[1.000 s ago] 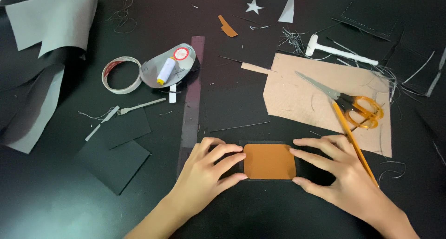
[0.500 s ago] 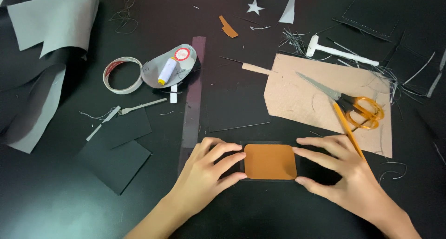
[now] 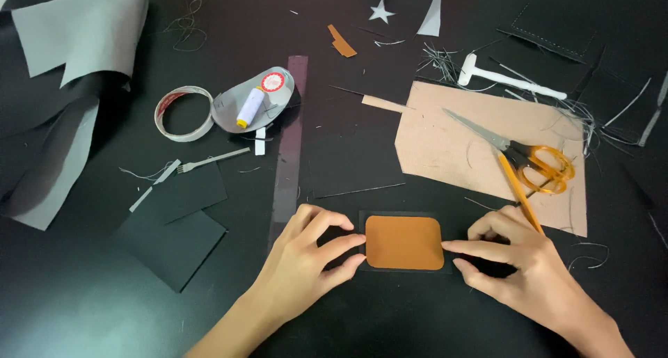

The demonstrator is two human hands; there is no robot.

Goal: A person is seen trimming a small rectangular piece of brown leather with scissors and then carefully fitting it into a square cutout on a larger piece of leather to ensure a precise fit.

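Left hand (image 3: 299, 264) and right hand (image 3: 518, 260) flank brown leather piece (image 3: 404, 242); black backing barely discernible.

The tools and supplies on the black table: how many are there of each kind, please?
Scissors: 1
Hammer, white: 1
Tape roll: 1
Thread spool: 1
Pencil, orange: 1
Pronged metal tool: 1
Clear ruler: 1
Total: 7
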